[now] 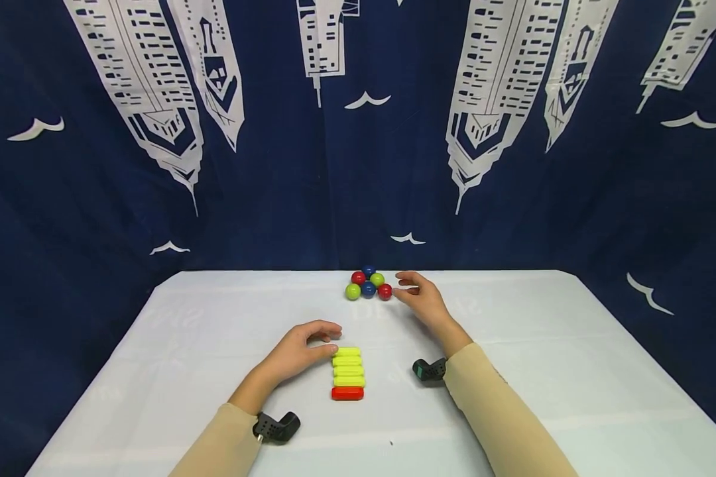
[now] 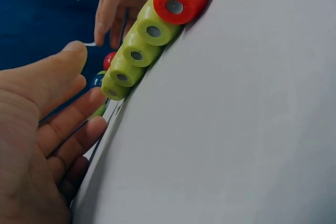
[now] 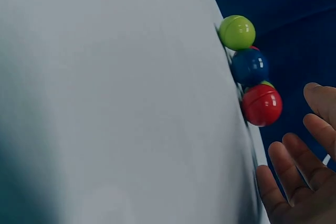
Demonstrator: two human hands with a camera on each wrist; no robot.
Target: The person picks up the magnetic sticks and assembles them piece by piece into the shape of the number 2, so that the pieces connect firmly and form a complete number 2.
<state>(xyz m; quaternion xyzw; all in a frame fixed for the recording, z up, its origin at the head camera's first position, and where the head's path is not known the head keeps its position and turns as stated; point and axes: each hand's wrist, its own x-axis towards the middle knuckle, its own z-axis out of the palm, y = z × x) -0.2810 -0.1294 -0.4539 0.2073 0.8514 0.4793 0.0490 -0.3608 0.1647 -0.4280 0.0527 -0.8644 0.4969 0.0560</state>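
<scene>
A row of magnetic rods lies side by side in the middle: several yellow-green rods (image 1: 349,371) and one red rod (image 1: 347,393) at the near end. Round metal tips show on the rod ends in the left wrist view. My left hand (image 1: 301,348) hovers beside the farthest yellow-green rod, fingers loosely bent and holding nothing. Farther back, my right hand (image 1: 422,301) is just right of a cluster of glossy balls, its fingers spread near the front red ball (image 3: 262,105). Also in the cluster are a blue ball (image 3: 250,67) and a green ball (image 3: 237,32).
The balls sit near the back edge of the white-covered table (image 1: 227,331). Behind it hangs a dark blue curtain (image 1: 274,199) with white building prints. Black wrist cameras are strapped to both of the person's wrists, above beige sleeves (image 1: 501,404).
</scene>
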